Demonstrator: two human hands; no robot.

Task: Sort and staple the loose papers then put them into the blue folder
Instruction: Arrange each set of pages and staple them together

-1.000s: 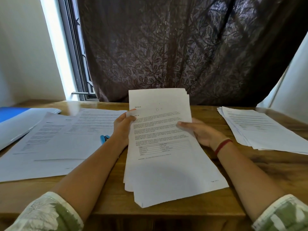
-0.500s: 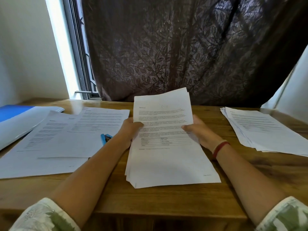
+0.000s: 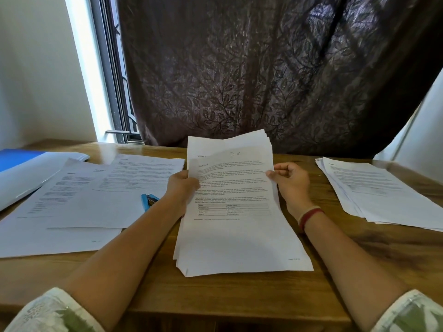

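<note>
A stack of printed papers (image 3: 237, 226) stands tilted in the middle of the wooden table (image 3: 239, 298), its lower edge near the tabletop and its top fanned. My left hand (image 3: 181, 188) grips the stack's left edge. My right hand (image 3: 288, 182) pinches the top sheet's right edge. A blue stapler (image 3: 147, 201) lies just left of my left wrist, partly under my arm. The blue folder (image 3: 16, 158) lies at the far left, partly covered by white sheets (image 3: 28, 173).
Loose printed pages (image 3: 96, 200) overlap across the left half of the table. Another pile of papers (image 3: 381, 192) lies fanned at the right edge. A dark patterned curtain (image 3: 263, 73) hangs behind the table, with a window (image 3: 112, 75) at its left.
The stack has been raised a little and its top sheets have fanned apart. My right hand has shifted from flat on the page to pinching its right edge.
</note>
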